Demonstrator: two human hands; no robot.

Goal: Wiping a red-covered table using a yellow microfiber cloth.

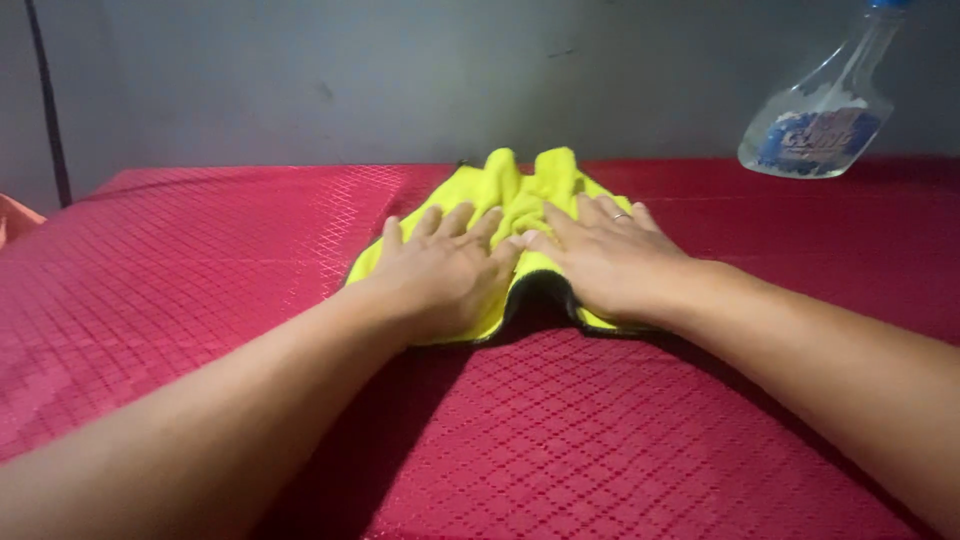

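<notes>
A bright yellow cloth (520, 185) with a dark edge lies bunched on a red quilted tabletop (200, 270). My left hand (445, 270) rests palm down on the cloth's left half, fingers spread. My right hand (605, 255), wearing a ring, presses flat on its right half. The two hands touch at the fingertips in the middle. Neither hand grips anything; both lie flat on the cloth. The cloth's near edge arches up between my wrists.
A clear plastic spray bottle (825, 110) with a blue label stands at the back right by a grey wall (400, 80). A dark cable (48, 100) runs down the wall at left. An orange item (15, 220) pokes in at the left edge.
</notes>
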